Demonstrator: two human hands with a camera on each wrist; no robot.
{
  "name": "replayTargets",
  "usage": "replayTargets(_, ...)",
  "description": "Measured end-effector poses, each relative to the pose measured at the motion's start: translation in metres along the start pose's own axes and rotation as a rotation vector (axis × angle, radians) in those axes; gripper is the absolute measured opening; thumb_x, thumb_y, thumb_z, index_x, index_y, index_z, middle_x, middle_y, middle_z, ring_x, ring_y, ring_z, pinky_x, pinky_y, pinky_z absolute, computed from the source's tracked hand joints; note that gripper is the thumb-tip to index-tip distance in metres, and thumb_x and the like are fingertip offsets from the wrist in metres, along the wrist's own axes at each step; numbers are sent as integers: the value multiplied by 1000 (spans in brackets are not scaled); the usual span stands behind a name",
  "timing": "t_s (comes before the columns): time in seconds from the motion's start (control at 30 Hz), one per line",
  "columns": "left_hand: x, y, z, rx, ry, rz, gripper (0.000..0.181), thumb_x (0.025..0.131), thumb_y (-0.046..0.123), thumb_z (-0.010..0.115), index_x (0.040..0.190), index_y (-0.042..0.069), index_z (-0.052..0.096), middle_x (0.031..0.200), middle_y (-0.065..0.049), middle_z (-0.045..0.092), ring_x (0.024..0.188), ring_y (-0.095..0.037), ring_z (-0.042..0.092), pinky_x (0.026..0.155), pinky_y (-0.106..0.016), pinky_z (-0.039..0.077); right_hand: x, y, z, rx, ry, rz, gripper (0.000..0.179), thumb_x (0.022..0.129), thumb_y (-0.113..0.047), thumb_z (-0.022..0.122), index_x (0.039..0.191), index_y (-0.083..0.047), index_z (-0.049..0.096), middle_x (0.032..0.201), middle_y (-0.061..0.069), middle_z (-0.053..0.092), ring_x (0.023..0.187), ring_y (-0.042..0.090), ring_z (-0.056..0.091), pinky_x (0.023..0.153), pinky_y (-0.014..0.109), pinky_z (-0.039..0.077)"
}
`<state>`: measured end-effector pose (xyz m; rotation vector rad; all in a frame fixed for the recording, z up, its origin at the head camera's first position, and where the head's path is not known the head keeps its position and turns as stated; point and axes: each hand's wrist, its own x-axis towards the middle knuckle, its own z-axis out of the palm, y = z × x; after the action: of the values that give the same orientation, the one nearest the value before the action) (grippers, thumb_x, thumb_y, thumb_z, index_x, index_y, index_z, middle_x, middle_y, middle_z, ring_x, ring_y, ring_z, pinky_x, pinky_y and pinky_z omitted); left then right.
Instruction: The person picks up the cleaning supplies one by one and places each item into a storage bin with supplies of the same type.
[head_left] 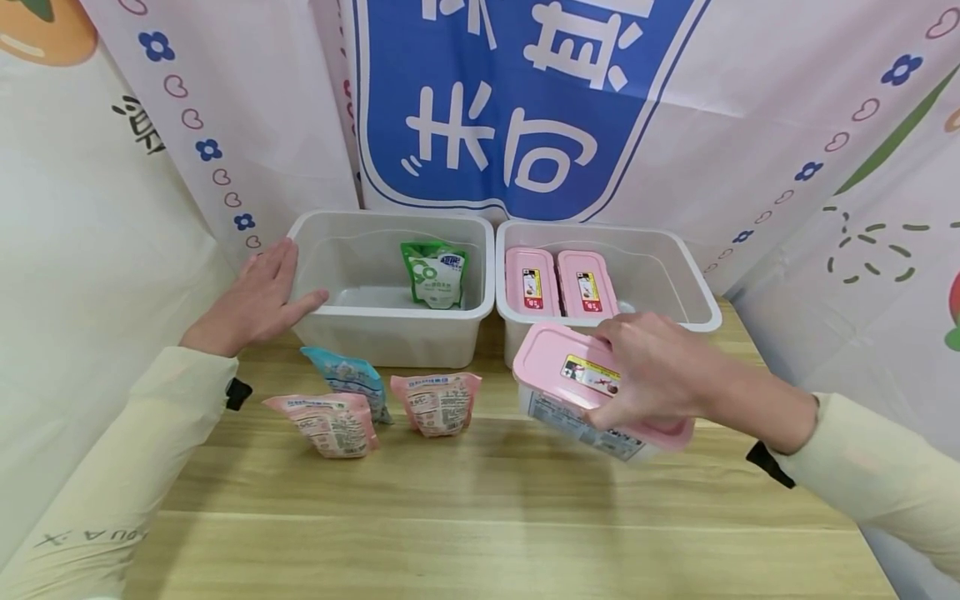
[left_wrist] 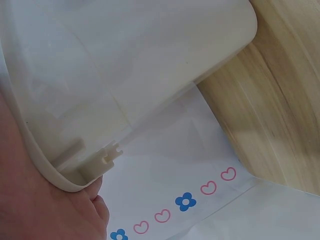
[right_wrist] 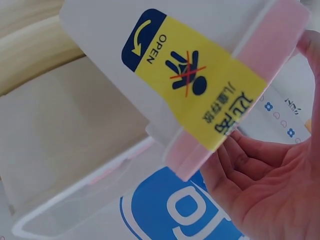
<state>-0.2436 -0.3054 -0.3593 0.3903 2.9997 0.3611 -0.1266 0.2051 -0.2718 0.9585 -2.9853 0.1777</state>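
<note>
My right hand (head_left: 656, 367) grips a white plastic box with a pink lid (head_left: 551, 354) across its top, thumb on the near side. The box is tilted above the table, just in front of the right bin (head_left: 705, 321). In the right wrist view a yellow label (right_wrist: 205, 75) marked OPEN runs from its wall onto the lid. On the left bin's outer corner rests my left hand (head_left: 258, 296), fingers extended along the rim; the left wrist view shows the hand against the bin's rim (left_wrist: 37, 157). Two similar pink-lidded boxes (head_left: 532, 283) stand inside the right bin.
A green pouch (head_left: 437, 275) stands in the left bin (head_left: 390, 337). Before that bin, two pink pouches (head_left: 438, 406) and a blue pouch (head_left: 351, 379) stand on the wooden table (head_left: 450, 517). Printed cloth (head_left: 300, 108) hangs behind the bins and at both sides.
</note>
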Motion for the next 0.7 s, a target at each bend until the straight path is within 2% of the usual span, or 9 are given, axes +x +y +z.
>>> replayTargets(0.3, -1, 0, -1, 4, -3, -3, 102, 106, 65, 35, 164, -5, -12, 174, -26, -16, 163, -48, -8, 132, -65, -5, 2, 2, -22, -6, -24, 51, 57, 65, -50, 89, 95, -8, 64, 72, -3, 60, 57, 8, 55, 49, 21, 46)
replayTargets(0.7, -1, 1, 0, 0, 3, 3, 102, 106, 64, 35, 164, -6, -12, 174, -27, -16, 163, -48, -7, 132, -65, -5, 7, 9, -47, -5, -36, 77, 60, 69, -52, 88, 102, -6, 69, 79, -1, 69, 58, 8, 59, 50, 23, 48)
